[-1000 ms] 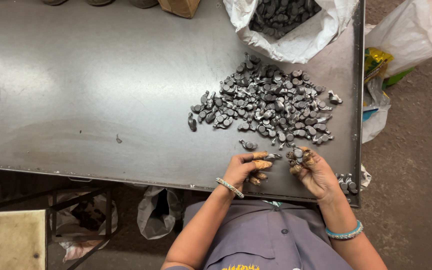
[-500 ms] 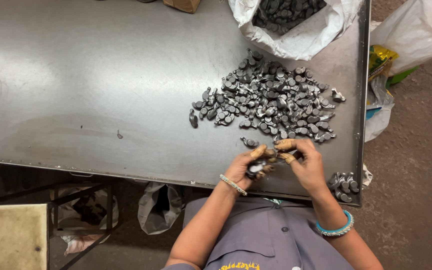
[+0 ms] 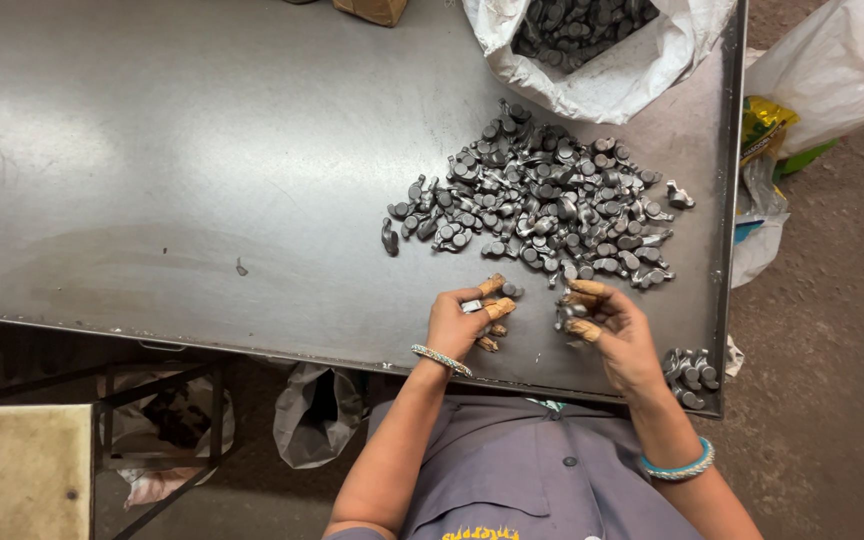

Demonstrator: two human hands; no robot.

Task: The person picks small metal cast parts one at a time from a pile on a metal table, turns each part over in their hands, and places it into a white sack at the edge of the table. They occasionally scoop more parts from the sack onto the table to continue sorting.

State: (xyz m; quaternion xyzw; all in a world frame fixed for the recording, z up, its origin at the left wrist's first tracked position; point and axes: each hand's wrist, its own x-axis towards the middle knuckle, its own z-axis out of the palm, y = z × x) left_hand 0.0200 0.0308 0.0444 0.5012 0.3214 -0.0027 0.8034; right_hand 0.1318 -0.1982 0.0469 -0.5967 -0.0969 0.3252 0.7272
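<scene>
— Nearest the camera, what shows?

— A person in a grey shirt (image 3: pixel 542 480) leans over the near edge of a steel surface (image 3: pixel 182 180). A beaded bangle sits on the left wrist (image 3: pixel 440 359) and a turquoise one on the right (image 3: pixel 677 467).

— And the hands?

— Both rest just above the near edge, a little apart. The left hand (image 3: pixel 462 322) is curled, its taped fingertips (image 3: pixel 498 307) pinched on a small grey metal part (image 3: pixel 471 306); another part lies just beyond its fingers. The right hand (image 3: pixel 607 325) is also curled, its fingers closed around a dark metal part (image 3: pixel 564 313) of the same kind. Tan tape wraps several fingertips on each hand.

— Where are the rest of those pieces?

— Just past the fingers a loose heap of metal parts (image 3: pixel 542 200) spreads across the right half of the surface, its nearest pieces almost touching the right hand. One piece (image 3: pixel 389 238) lies alone at the heap's left side, another (image 3: pixel 679 195) at its right. A small cluster (image 3: pixel 690 372) sits at the near right corner, beside the right forearm.

— Farther back?

— A white sack (image 3: pixel 602 85), open and full of the same dark parts, stands at the far right edge. A cardboard box corner (image 3: pixel 372 10) shows at the far edge. Off the surface to the right lie white plastic bags (image 3: pixel 832 70); beneath the near edge hangs a grey bag (image 3: pixel 312 415).
</scene>
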